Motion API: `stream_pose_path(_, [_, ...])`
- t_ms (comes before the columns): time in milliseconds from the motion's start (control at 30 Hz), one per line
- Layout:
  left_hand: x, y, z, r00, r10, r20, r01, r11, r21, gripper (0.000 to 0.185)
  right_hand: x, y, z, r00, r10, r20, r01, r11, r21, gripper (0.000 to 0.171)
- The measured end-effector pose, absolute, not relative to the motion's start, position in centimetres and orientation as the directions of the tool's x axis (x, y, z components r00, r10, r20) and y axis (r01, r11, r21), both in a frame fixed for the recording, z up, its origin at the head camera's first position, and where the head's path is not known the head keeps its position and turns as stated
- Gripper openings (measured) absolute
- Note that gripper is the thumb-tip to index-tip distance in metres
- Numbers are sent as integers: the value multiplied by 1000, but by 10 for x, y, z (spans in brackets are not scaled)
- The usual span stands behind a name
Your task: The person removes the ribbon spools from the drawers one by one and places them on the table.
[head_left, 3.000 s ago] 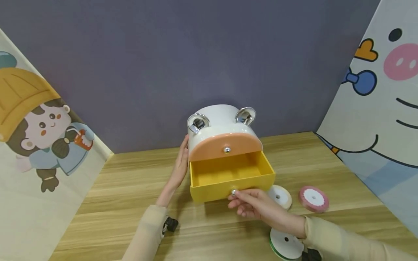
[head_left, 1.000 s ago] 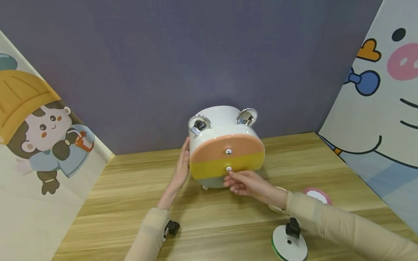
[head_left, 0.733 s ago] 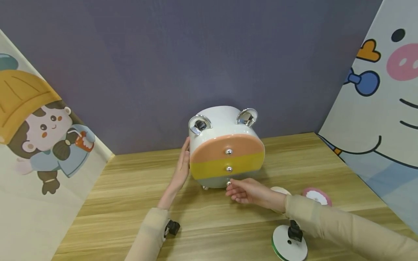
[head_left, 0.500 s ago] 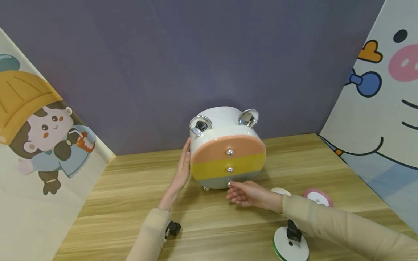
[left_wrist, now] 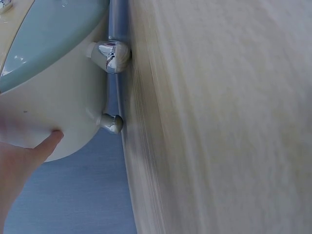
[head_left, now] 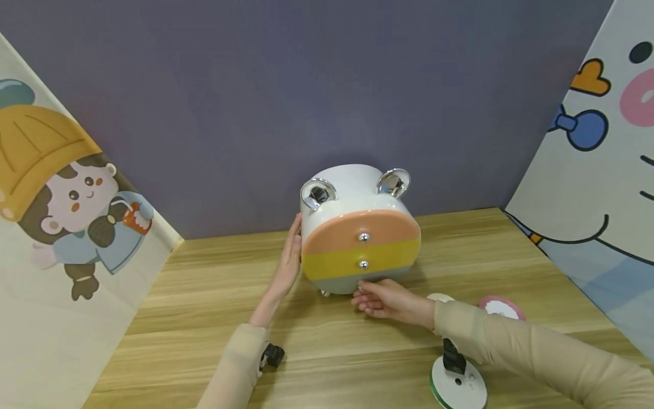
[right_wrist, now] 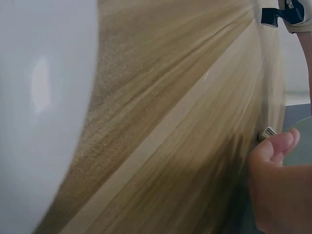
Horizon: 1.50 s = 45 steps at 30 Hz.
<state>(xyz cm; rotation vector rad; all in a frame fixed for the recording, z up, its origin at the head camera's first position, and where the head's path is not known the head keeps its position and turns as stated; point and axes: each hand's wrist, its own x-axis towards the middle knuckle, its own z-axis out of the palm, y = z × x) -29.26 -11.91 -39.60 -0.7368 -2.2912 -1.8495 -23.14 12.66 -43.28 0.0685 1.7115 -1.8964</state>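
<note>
Up against the purple back wall [head_left: 306, 85], on the wooden table [head_left: 214, 318], stands a small white drawer box [head_left: 347, 187] with two chrome ears on top and three drawers in its front — an orange drawer [head_left: 360, 230], a yellow drawer [head_left: 357, 262] and a grey-blue drawer [head_left: 337, 282] at the bottom. All three sit pushed in flush, so nothing of their insides shows.

The left hand [head_left: 290, 258] lies flat with straight fingers against the box's left side, gripping nothing. The right hand [head_left: 389, 300] is at the bottom drawer's small silver knob [head_left: 360, 287], fingertips curled at it; whether they truly pinch the knob cannot be told, since the wrist view shows only a thumb near it.

Right of that hand a cream ribbon spool [head_left: 440, 297] and a pink ribbon spool [head_left: 502, 307] lie flat on the table, and a green-edged white spool [head_left: 460, 389] sits near the front edge under the right forearm. Bare wood spreads wide to the left of the box and in front of it — the cartoon panels [head_left: 56, 227] close in both sides.
</note>
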Motion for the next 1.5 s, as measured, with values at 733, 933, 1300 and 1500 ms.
stream_pose_path(733, [-291, -118, -396, -881, 293, 372, 425, 142, 894, 52, -211, 130, -431, -807, -384, -450, 491, -12, -871, 36])
stream_pose_path(933, [-292, -119, -396, -879, 291, 377, 428, 136, 893, 52, -202, 132, -429, -790, -419, -448, 500, -15, -866, 32])
stream_pose_path(1300, [-291, -119, -396, -874, 296, 386, 435, 122, 892, 52, -187, 131, -429, -777, -418, -470, 520, -7, -854, 30])
stream_pose_path(1500, [-291, -118, -395, -873, 294, 389, 438, 122, 891, 51, -177, 130, -428, -777, -411, -477, 530, -16, -848, 29])
